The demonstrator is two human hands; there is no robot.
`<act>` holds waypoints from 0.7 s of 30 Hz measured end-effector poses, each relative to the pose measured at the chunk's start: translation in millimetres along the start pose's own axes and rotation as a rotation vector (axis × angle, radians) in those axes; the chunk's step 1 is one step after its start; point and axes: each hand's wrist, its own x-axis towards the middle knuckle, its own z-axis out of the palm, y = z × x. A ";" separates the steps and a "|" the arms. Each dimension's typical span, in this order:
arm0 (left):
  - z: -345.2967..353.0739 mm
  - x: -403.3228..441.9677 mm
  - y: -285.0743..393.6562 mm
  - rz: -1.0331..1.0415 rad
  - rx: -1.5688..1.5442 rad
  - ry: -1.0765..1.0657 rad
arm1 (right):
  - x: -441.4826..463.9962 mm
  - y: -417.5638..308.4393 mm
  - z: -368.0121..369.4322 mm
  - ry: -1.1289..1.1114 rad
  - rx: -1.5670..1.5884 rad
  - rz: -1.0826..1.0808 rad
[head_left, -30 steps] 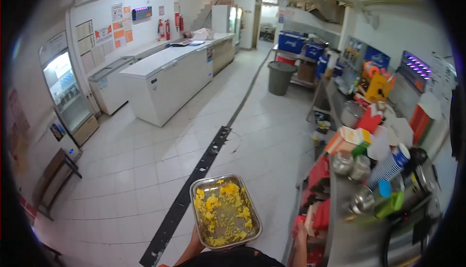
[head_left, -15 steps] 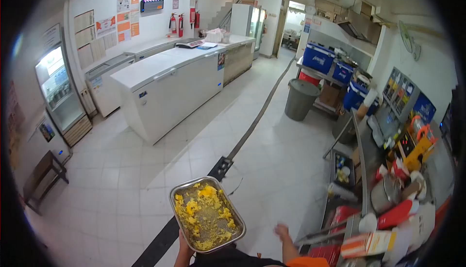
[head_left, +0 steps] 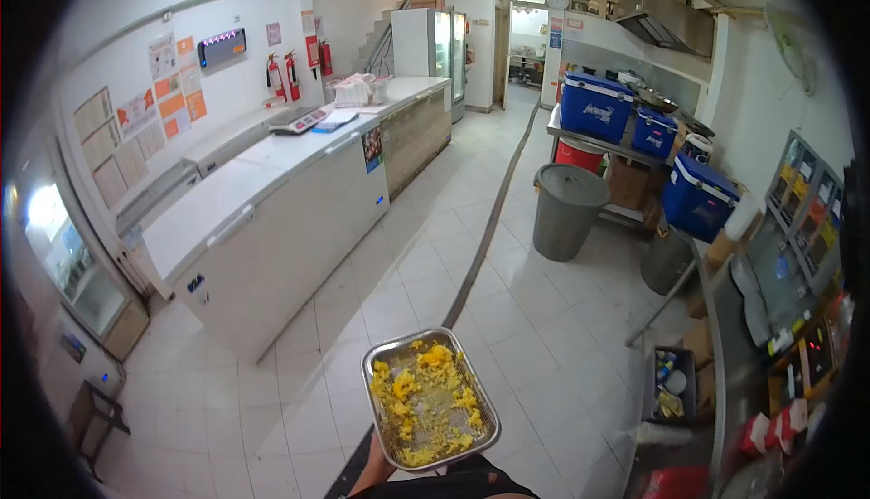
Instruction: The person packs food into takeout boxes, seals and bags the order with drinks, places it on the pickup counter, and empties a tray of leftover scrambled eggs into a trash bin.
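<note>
My left hand (head_left: 375, 465) grips a rectangular metal tray (head_left: 492, 408) by its near left side, with the fingers partly hidden beneath it. Crumbly yellow food, like scrambled egg (head_left: 441, 357), is scattered over the tray's bottom in loose clumps. The tray is held out over the tiled floor, in front of my body. My right hand is out of the frame.
Long white chest freezers (head_left: 272, 227) run along the left. On the right stand a lidded grey bin (head_left: 569, 213), blue coolers (head_left: 595, 106) on a metal table, and a cluttered steel counter (head_left: 716, 381). A dark floor strip (head_left: 494, 218) leads toward a far doorway.
The view has moved forward, so the bin, coolers and freezers look nearer. The tray sits further right in view, still in my left hand. My right hand has left the frame.
</note>
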 end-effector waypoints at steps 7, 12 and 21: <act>97.4 182.5 43.5 0.195 0.159 0.184 | 171.9 -458.2 67.2 -0.153 0.482 -0.570; 166.6 321.4 63.7 0.373 0.102 0.249 | 103.4 -777.5 166.6 -0.209 0.058 -1.070; 337.5 651.4 149.0 0.274 0.282 0.214 | 326.7 -726.9 128.4 -0.116 -1.246 -0.643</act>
